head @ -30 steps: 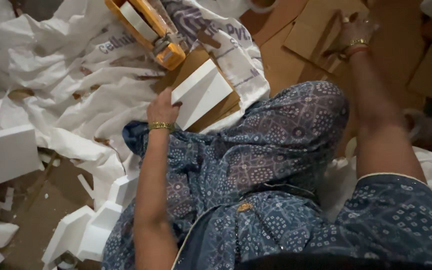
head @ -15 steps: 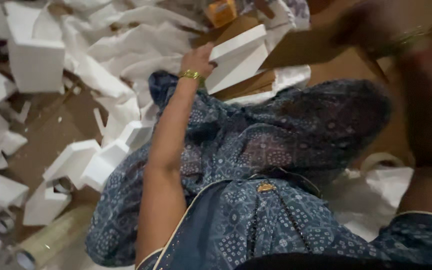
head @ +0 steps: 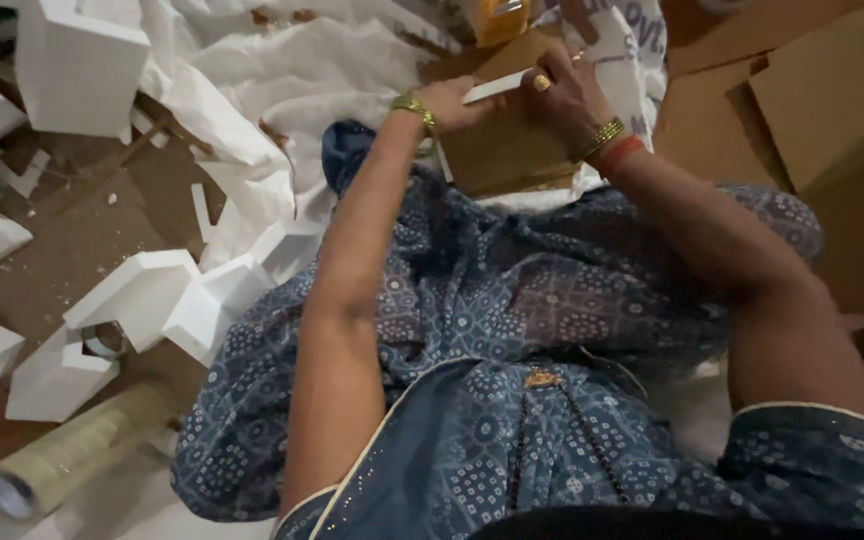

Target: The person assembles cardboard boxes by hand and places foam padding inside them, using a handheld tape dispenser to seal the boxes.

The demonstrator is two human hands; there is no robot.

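My left hand (head: 449, 103) and my right hand (head: 562, 92) both grip a flat white foam piece (head: 497, 87), seen edge-on, just above a brown cardboard box (head: 502, 150). The left hand holds its left end, the right hand its right end. Both wrists wear gold bangles. My lap, in blue patterned cloth (head: 512, 330), fills the lower middle of the view.
White foam blocks (head: 132, 295) and crumpled white paper (head: 252, 90) lie on the floor at left. A tape roll (head: 72, 450) lies at the lower left. Brown cardboard sheets (head: 812, 90) are stacked at the right. An orange object (head: 497, 18) sits at the top edge.
My right hand has come in from the far right to the foam piece. The foam piece has turned from flat-on to edge-on. The view has shifted right and down.
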